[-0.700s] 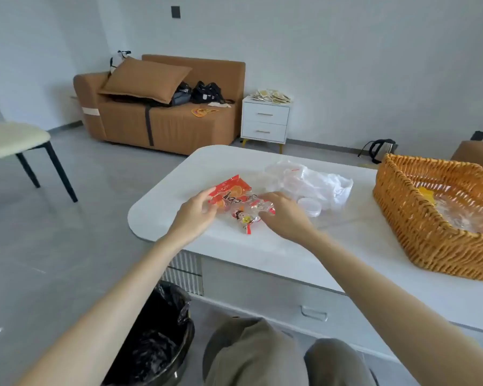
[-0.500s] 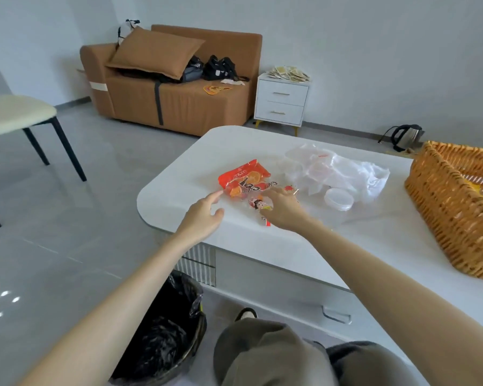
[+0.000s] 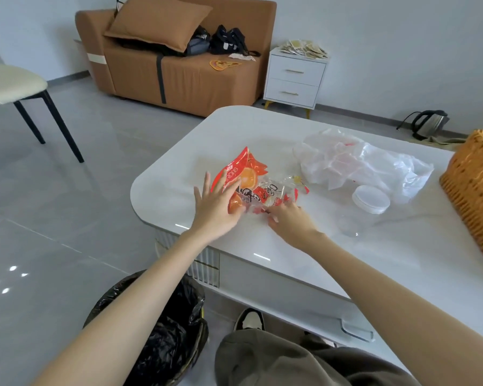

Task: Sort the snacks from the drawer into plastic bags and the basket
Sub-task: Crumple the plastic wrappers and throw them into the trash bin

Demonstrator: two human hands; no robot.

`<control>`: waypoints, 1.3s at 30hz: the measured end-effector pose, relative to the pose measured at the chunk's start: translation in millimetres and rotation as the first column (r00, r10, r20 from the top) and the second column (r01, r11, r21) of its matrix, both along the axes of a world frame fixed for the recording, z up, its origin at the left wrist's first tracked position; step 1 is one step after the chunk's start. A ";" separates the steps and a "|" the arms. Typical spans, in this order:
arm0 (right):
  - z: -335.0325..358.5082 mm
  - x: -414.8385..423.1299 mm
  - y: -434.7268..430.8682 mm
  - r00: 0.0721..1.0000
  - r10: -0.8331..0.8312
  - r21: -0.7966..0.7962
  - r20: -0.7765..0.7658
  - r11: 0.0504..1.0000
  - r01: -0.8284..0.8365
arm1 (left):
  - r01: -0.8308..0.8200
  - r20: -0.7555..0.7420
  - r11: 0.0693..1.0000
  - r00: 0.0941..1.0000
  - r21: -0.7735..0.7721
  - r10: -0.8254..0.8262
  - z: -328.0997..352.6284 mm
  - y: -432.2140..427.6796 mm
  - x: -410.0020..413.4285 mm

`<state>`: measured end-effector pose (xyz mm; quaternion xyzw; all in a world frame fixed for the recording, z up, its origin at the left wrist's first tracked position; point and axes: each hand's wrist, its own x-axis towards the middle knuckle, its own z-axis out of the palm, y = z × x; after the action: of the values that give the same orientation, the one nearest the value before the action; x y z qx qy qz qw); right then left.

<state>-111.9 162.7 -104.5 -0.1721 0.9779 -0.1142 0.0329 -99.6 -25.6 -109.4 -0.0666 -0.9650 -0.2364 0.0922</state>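
Head view: the left hand (image 3: 215, 207) lies flat, fingers straight and spread, pressing the orange packet (image 3: 241, 174) onto the counter (image 3: 346, 260) near its front-left corner. Just right of it, and touching it, lies the clear packet (image 3: 276, 192) with red print. The right hand (image 3: 287, 221) has its fingers curled onto the near edge of this packet in a pinch.

The step in hand is probably separating the two snacks for bagging. Hold the orange packet down with a flat palm. Draw the clear packet sideways by its seam without crushing the contents. Both wrappers are thin, glossy, crinkled film and will likely slide on the polished counter.

Further right, the plastic bag (image 3: 360, 160) is soft, translucent and collapsed, so open its mouth first. The basket (image 3: 474, 188), stiff woven wicker, stands at the right edge.
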 end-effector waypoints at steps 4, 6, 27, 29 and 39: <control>17.5 23.6 4.6 0.994 0.099 -0.066 -0.042 0.993 -0.102 | 0.088 0.100 0.955 0.993 -0.283 -0.062 3.7 -16.0 27.3; 28.3 39.9 -0.3 0.988 0.137 -0.140 -0.071 0.979 -0.146 | 0.094 0.106 0.945 0.992 -0.312 -0.064 5.8 -25.1 49.9; -32.4 191.7 -144.9 0.788 0.555 -0.120 0.268 0.831 -0.544 | -0.206 0.149 0.936 0.955 -0.284 0.256 -92.4 -140.4 286.3; -54.9 183.9 -150.8 0.817 0.490 -0.025 0.304 0.862 -0.507 | -0.192 0.216 0.928 0.939 -0.321 0.269 -106.0 -141.5 275.9; -134.9 146.9 -138.1 0.826 0.384 0.174 0.413 0.857 -0.485 | -0.039 0.393 0.807 0.859 -0.590 0.329 -172.7 -143.7 208.9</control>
<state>35.0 24.6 -239.4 -0.3618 0.8948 0.0016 0.2618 109.2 -169.3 -282.1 0.0665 -0.9848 0.0598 -0.1487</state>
